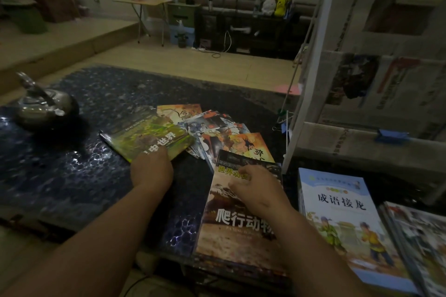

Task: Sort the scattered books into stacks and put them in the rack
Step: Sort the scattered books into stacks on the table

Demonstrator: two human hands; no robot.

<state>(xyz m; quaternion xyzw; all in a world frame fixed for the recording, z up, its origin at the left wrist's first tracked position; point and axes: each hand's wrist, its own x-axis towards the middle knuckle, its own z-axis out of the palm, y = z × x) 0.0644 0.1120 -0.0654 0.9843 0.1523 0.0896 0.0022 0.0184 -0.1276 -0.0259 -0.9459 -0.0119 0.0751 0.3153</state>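
Head view, looking down over a dark glossy table (60,164). Left hand (152,171), at centre frame, is gripping the near edge of a green book (149,137); its fingers are closing over the cover, and the thumb is hidden. The green book is lying at a slant, overlapping the left end of a fan of thin illustrated books (224,132) that is spreading across the table just above centre.

Right hand (253,188), right of centre, is resting on the upper part of a brown book (241,229) with its fingers curled against the cover. It cannot be told whether it is actually gripping that book or only pressing on it. The brown book is sitting on top of a stack at the lower centre, its far edge overlapping the near end of the fan.

A blue-and-white stack (342,212) is standing just beside the brown book at lower right, and a further, blurred stack (420,243) is lying at the frame's right edge. A white rack (311,79) is rising along the right side, with papers and books showing on its shelves. A metal kettle (43,106) is sitting on the table at the left edge, well apart from the books.
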